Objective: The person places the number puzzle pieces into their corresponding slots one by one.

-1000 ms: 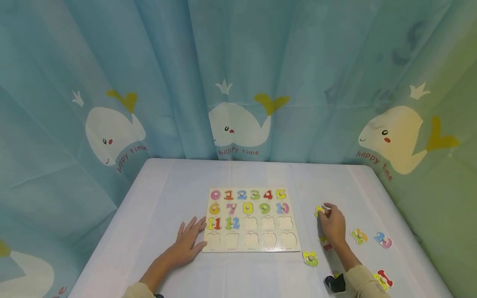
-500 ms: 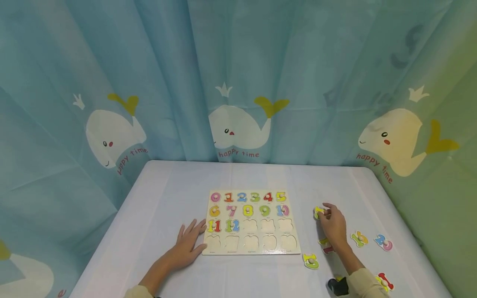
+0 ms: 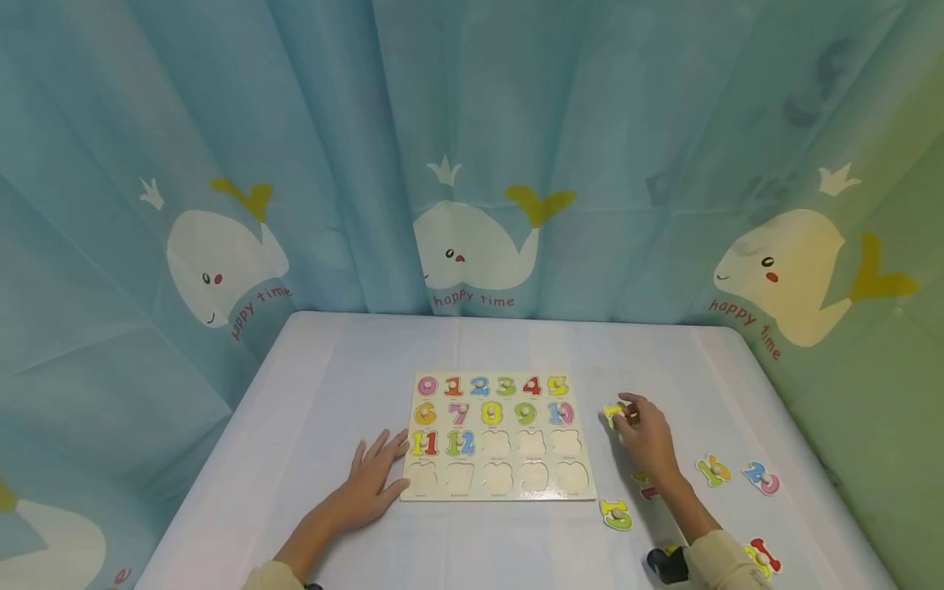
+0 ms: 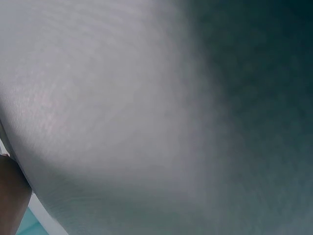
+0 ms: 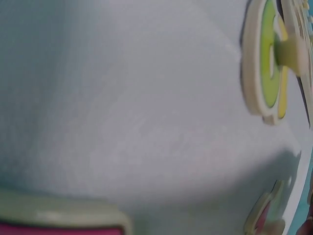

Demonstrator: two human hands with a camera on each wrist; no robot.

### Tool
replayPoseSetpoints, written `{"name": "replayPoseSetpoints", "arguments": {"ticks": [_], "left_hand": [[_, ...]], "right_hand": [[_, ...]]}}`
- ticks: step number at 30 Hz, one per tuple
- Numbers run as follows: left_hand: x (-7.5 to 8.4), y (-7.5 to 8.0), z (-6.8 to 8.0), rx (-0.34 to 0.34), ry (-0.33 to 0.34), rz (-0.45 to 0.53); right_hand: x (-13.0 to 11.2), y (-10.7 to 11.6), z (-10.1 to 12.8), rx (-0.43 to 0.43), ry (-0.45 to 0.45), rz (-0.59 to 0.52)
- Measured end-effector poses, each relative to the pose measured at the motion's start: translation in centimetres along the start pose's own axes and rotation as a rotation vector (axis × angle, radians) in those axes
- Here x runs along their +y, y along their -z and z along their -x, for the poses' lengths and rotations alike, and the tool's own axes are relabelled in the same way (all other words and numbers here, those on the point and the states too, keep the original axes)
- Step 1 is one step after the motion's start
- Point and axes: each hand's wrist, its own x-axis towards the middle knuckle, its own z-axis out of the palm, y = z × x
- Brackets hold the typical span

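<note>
A wooden number puzzle board [image 3: 497,475] lies on the table, with 0 to 12 seated in its upper rows and bare recesses below. My left hand [image 3: 371,485] rests beside its left edge, spread fingers and thumb touching it. Between thumb and fingers, my right hand [image 3: 647,438] pinches a number puzzle piece [image 3: 611,415] with yellow on it, right of the board; fingers partly cover its figure. A green-and-yellow knobbed piece [image 5: 269,58] shows in the right wrist view. In the left wrist view, a sliver of the left hand [image 4: 12,198] appears beside blurred white cloth.
Loose number pieces lie to the right: a yellow-green one [image 3: 615,515] near the board's corner, a green-orange one [image 3: 713,470], a blue-pink one [image 3: 760,478] and a red-yellow one [image 3: 763,557]. Another piece [image 3: 649,493] is partly hidden by the right forearm. A whale-print curtain [image 3: 472,147] hangs behind the table.
My right hand has moved a little left with the pinched puzzle piece, closer to the board. The left hand stays in place at the board's edge.
</note>
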Motion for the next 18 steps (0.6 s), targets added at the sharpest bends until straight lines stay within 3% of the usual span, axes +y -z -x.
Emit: {"name": "replayPoseSetpoints", "arguments": {"ticks": [10,18], "left_hand": [[0.1,0.5,-0.2,-0.108,0.079,-0.029],[0.1,0.4,-0.1,-0.088,0.069,-0.025]], "right_hand": [[-2.1,-1.0,0.0,-0.094,0.112,-0.020],[-3.6,-2.8,0.2,-0.240,0.164,0.008]]}}
